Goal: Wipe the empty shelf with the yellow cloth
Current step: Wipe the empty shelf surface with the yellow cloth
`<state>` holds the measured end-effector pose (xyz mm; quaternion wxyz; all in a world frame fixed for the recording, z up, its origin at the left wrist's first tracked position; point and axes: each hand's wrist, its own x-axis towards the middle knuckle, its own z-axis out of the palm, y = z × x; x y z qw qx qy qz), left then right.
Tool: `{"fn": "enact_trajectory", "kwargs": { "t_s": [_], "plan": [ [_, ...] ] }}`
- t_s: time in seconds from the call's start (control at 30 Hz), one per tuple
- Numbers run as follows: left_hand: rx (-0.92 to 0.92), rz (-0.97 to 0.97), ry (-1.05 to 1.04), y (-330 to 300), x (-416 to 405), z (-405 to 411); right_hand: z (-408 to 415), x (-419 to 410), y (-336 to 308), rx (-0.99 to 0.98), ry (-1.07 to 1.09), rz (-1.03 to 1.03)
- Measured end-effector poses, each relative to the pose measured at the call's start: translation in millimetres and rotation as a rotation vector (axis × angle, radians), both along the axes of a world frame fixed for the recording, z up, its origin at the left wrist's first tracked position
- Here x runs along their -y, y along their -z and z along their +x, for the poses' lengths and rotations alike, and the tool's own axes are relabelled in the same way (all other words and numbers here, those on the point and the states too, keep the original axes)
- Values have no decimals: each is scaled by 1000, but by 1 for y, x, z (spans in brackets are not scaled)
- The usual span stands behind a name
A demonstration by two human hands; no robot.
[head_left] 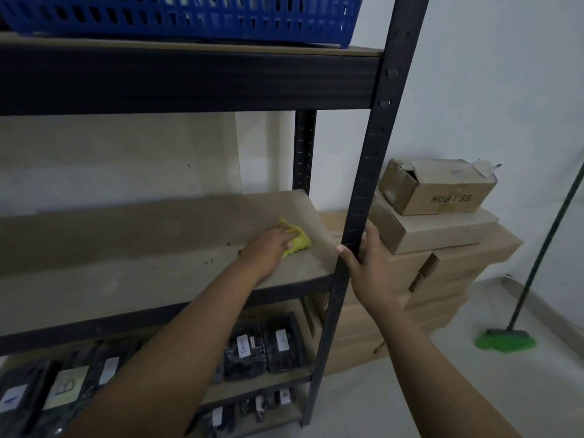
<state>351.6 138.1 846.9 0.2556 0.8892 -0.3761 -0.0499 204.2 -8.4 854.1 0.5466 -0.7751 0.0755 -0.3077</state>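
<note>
The empty shelf (126,263) is a bare tan board in a black metal rack, at mid height. My left hand (268,251) presses a crumpled yellow cloth (298,240) onto the board near its right end; the fingers cover much of the cloth. My right hand (368,263) grips the rack's front right upright post (360,197) at the level of that shelf, thumb on the near side, fingers wrapped behind. A few small dark specks lie on the board left of the cloth.
A blue plastic basket (189,17) stands on the shelf above. Black labelled bags (262,346) fill the lower shelves. Stacked cardboard boxes (436,197) sit right of the rack. A green broom (505,341) leans against the white wall at far right.
</note>
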Motion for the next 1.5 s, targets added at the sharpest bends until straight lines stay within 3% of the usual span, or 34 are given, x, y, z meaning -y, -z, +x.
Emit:
{"fn": "enact_trajectory", "kwargs": {
  "t_s": [0.13, 0.33, 0.5, 0.63, 0.7, 0.83, 1.0, 1.13, 1.2, 1.4, 1.5],
  "plan": [
    [24, -106, 55, 11, -23, -35, 1, 1, -2, 13, -20, 8],
    [33, -162, 171, 5, 25, -60, 2, 3, -1, 47, -4, -19],
    [-137, -132, 178, -4, 44, -35, 4, 4, 4, 17, 17, -36],
    [-513, -320, 10, -14, 62, -26, 6, 6, 2, 15, 5, -43],
    [-435, -362, -20, -16, 62, -17, 7, 6, 1, 9, -6, -52],
    [-90, -153, -16, -7, 51, 6, 6, 5, 0, 23, -1, -59],
    [12, -80, -38, 1, 17, -14, 6, 1, 3, 48, -7, -27],
    [144, -103, 70, 12, 17, -55, 6, 1, 7, 53, 15, -50],
    [142, -85, 90, 9, 35, -54, 7, 2, 10, 53, 27, -61],
    [-170, -213, 64, -4, 65, -13, 11, 3, 12, 46, 23, -45],
    [-81, -204, 28, -4, 61, 12, 12, 4, 14, 23, 26, -28]
  ]
}}
